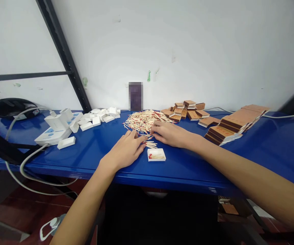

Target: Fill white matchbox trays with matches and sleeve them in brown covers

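A loose heap of red-tipped matches [147, 119] lies on the blue table in front of me. My left hand [127, 149] rests at the heap's near edge, thumb and fingers closed on a few matches [151, 144] that stick out to the right. Opposite it, my right hand [171, 133] touches the heap's front edge with curled fingers, which pinch at matches between the two hands. Just nearer to me stands a small white matchbox tray [159, 150], with several matches lying in it, heads to the left. The fingertips partly hide what they grip.
White matchbox trays [96, 120] are piled at the back left, beside white chargers and boxes [57, 126] with cables. Brown matchbox sleeves [185, 110] lie at the back right, and stacked ones [236, 122] lean farther right. A dark pixelated rectangle [136, 96] stands against the wall.
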The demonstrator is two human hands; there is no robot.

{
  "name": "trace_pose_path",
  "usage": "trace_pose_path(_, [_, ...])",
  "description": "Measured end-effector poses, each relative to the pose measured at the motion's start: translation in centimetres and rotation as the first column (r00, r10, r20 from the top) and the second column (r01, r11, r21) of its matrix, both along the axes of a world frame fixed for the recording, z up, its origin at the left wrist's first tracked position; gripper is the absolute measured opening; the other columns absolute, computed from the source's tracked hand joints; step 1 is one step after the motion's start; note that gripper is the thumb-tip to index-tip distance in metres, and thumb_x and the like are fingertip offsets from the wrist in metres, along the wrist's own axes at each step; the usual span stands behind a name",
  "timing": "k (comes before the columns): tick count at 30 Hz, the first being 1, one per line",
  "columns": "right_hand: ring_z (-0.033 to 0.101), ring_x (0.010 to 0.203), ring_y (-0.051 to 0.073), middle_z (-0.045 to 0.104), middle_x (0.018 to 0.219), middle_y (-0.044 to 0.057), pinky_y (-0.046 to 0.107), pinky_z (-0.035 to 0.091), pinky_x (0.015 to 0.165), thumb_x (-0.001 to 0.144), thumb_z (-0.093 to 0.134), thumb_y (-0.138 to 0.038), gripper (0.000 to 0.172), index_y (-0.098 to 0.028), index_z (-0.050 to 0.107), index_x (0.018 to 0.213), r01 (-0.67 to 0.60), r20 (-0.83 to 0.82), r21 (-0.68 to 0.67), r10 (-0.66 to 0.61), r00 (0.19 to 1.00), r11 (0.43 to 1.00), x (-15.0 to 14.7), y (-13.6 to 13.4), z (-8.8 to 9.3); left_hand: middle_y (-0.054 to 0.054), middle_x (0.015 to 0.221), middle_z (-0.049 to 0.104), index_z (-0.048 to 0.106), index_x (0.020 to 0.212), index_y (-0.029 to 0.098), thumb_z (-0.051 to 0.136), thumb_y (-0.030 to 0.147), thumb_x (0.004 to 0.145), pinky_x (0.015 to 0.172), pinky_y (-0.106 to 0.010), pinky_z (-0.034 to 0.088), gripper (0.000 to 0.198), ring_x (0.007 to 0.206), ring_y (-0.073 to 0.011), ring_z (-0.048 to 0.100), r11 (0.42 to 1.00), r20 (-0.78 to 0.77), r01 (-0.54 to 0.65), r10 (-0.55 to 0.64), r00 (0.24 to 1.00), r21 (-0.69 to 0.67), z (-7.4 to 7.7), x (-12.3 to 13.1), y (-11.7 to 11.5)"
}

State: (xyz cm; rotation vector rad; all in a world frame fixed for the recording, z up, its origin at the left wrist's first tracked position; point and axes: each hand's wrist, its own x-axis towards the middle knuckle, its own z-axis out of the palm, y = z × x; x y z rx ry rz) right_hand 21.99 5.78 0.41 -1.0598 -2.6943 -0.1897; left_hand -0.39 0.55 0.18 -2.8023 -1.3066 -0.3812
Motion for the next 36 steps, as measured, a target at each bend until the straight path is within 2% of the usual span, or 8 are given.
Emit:
trace_pose_path(5, [0.056,0.087,0.021,0.06,0.098,0.011,0.032,0.04,0.075,0.095,0.05,-0.022,0.016,-0.016,0.064,0.092,-0.047,0.007,-0.005,0.047,0.999,0.999,0.9,0.0,0.1,-0.01,0.104,0.053,0.058,0.133,0.023,0.037,0.036,0.103,0.092,-0.041,0.045,0.039,0.097,-0.0242,0.051,1.0,-0.009,-0.012,0.012,1.0,0.003,0.0,0.0,0.1])
trace_pose_path(9, [0.055,0.082,0.02,0.061,0.092,0.01,0.031,0.037,0.071,0.096,0.047,-0.02,0.017,-0.015,0.062,0.089,-0.071,0.005,-0.006,0.071,0.997,0.997,1.1,0.2,0.0,-0.009,0.107,0.054,0.054,0.137,0.023,0.037,0.033,0.103,0.093,-0.041,0.045,0.039,0.099,-0.0241,0.051,0.999,0.015,0.028,-0.028,0.999,0.018,0.0,0.0,0.0])
trace_pose_path(14, [0.05,0.074,0.018,0.063,0.084,0.007,0.032,0.032,0.075,0.093,0.05,-0.017,0.014,-0.016,0.058,0.082,-0.095,0.018,-0.002,0.095,0.995,0.995,0.9,0.1,0.0,-0.008,0.104,0.053,0.06,0.123,0.02,0.038,0.03,0.103,0.091,-0.038,0.045,0.031,0.098,-0.023,0.05,0.998,0.031,0.059,-0.059,0.998,0.016,0.2,0.1,-0.1])
trace_pose_path(18, [0.046,0.066,0.014,0.062,0.075,0.002,0.033,0.029,0.079,0.094,0.05,-0.019,0.016,-0.017,0.057,0.08,-0.038,0.038,-0.07,0.041,0.998,0.997,0.9,-0.3,0.5,-0.009,0.104,0.054,0.062,0.118,0.02,0.038,0.031,0.103,0.09,-0.039,0.046,0.031,0.098,-0.0234,0.051,0.999,0.025,0.051,-0.051,0.998,0.01,0.2,0.1,-0.1])
trace_pose_path(25, [0.044,0.06,0.014,0.059,0.066,0.003,0.028,0.026,0.06,0.093,0.051,-0.02,0.016,-0.016,0.062,0.082,0.032,0.052,-0.123,-0.026,0.998,0.992,0.1,-0.4,0.8,-0.009,0.106,0.053,0.059,0.125,0.02,0.036,0.033,0.103,0.09,-0.04,0.045,0.034,0.098,-0.024,0.05,1.0,0.003,0.027,-0.027,1.0,0.01,0.1,0.0,-0.2])
trace_pose_path(32, [0.045,0.056,0.013,0.061,0.065,0.005,0.028,0.026,0.056,0.089,0.052,-0.02,0.018,-0.015,0.063,0.076,0.095,0.082,-0.093,-0.088,0.993,0.991,-0.3,-0.8,1.2,-0.008,0.103,0.053,0.06,0.114,0.02,0.036,0.031,0.103,0.087,-0.037,0.045,0.028,0.096,-0.0227,0.05,0.999,0.008,0.037,-0.037,0.999,-0.015,0.3,0.1,-0.3])
trace_pose_path(36, [0.049,0.059,0.014,0.064,0.07,0.006,0.028,0.025,0.056,0.092,0.05,-0.023,0.018,-0.016,0.064,0.083,0.089,0.108,-0.07,-0.081,0.991,0.994,-0.1,-0.8,1.2,-0.008,0.104,0.053,0.059,0.117,0.02,0.035,0.03,0.104,0.086,-0.038,0.045,0.029,0.096,-0.0229,0.051,0.999,0.001,0.03,-0.03,1.0,-0.012,0.3,0.1,-0.3])
